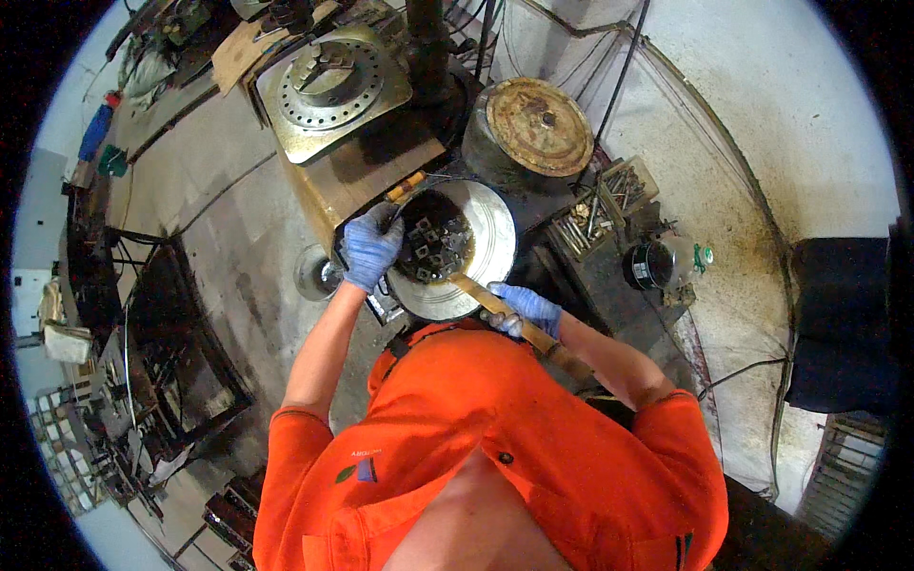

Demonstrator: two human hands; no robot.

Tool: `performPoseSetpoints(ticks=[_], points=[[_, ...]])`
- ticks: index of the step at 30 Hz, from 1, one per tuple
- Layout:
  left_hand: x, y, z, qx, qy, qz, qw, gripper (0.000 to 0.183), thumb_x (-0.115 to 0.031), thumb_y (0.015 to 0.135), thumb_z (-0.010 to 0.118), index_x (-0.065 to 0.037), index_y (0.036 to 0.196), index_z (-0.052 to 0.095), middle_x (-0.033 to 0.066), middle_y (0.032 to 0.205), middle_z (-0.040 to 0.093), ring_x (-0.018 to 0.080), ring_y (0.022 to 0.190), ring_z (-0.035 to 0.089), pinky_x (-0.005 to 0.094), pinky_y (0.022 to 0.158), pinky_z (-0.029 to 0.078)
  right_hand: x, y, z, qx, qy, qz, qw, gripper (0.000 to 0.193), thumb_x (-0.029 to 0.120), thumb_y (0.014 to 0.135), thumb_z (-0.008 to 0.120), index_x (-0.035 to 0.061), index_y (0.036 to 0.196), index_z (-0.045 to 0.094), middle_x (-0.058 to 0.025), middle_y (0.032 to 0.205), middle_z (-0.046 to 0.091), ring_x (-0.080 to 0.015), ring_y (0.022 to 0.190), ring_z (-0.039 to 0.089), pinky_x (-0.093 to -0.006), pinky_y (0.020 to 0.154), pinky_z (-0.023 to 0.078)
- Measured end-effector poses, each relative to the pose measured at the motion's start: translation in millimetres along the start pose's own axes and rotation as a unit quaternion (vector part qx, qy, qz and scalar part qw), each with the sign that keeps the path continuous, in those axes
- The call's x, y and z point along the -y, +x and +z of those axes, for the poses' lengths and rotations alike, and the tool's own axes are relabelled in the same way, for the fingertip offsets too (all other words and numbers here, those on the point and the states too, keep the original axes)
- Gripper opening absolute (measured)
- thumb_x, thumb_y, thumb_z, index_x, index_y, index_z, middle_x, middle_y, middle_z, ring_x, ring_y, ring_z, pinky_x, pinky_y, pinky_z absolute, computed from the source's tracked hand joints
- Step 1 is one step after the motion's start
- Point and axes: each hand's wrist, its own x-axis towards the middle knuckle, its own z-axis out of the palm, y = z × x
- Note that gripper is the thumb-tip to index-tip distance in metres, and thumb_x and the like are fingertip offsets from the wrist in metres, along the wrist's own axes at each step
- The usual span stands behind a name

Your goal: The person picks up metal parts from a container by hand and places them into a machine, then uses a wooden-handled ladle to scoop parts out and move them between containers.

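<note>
A shiny round metal basin [497, 238] stands in front of me, tilted a little. Dark brown liquid [430, 202] pools in it, with several small square metal pieces [427, 238] lying in the liquid. My left hand [371, 249], in a blue-grey knit glove, is closed on the basin's left rim. In a similar glove, my right hand [526, 309] grips a long flat tan wooden stick [476, 293] just outside the lower right rim. The stick's far end reaches over the rim to the edge of the liquid; whether that end has bristles, I cannot tell.
Behind the basin, a perforated round fixture [331, 84] sits on a metal plate, and a large pot with a rusty lid [538, 128] stands to its right. An orange-handled tool [407, 186] touches the basin's back area. Rightward are trays of metal rods [581, 228] and a clear bottle [678, 262].
</note>
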Motion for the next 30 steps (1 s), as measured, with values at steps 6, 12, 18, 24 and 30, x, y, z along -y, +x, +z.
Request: performPoseSetpoints(ticks=[6,12,18,24,30], points=[[32,-4,4,-0.042,-0.080,-0.043,0.995,0.022,-0.013,0.074,0.062,-0.002,0.092,0.065,0.0174,0.078,0.065,0.0259,0.069,0.065,0.0341,0.065,0.050,17,-6,18,-0.098,-0.056,0.020,0.993,0.038,0.045,0.084,0.056,0.0085,0.076,0.049,0.0032,0.053,0.037,-0.0051,0.036,0.029,-0.0196,0.031,0.023],[24,-3,-5,-0.038,-0.049,-0.052,0.997,0.023,-0.014,0.073,0.062,-0.002,0.092,0.065,0.0178,0.079,0.065,0.0263,0.072,0.065,0.0336,0.065,0.050,46,-13,17,-0.104,-0.212,0.006,0.972,0.043,0.050,0.083,0.056,0.0111,0.068,0.045,0.0031,0.054,0.037,-0.0066,0.037,0.026,-0.0240,0.034,0.023],[34,-1,-1,-0.051,-0.057,-0.073,0.994,0.021,-0.016,0.073,0.062,-0.002,0.089,0.066,0.0189,0.078,0.064,0.0284,0.071,0.065,0.0345,0.064,0.049,23,1,38,-0.254,-0.307,-0.011,0.917,0.043,0.049,0.083,0.058,0.0116,0.065,0.045,0.0019,0.049,0.034,-0.0062,0.036,0.025,-0.0254,0.034,0.022],[36,6,2,-0.051,-0.045,-0.042,0.997,0.021,-0.017,0.073,0.063,-0.002,0.087,0.065,0.0196,0.078,0.064,0.0294,0.071,0.065,0.0350,0.063,0.049,17,1,40,-0.091,-0.102,0.047,0.990,0.040,0.049,0.084,0.054,0.0116,0.071,0.046,0.0035,0.049,0.032,-0.0053,0.035,0.026,-0.0217,0.031,0.022],[37,5,-5,-0.048,-0.050,-0.052,0.996,0.022,-0.015,0.072,0.064,-0.002,0.090,0.065,0.0187,0.079,0.064,0.0270,0.071,0.065,0.0334,0.065,0.050,29,-5,18,-0.038,-0.046,0.004,0.998,0.040,0.045,0.087,0.052,0.0054,0.079,0.048,0.0030,0.054,0.038,-0.0015,0.037,0.030,-0.0130,0.028,0.023]])
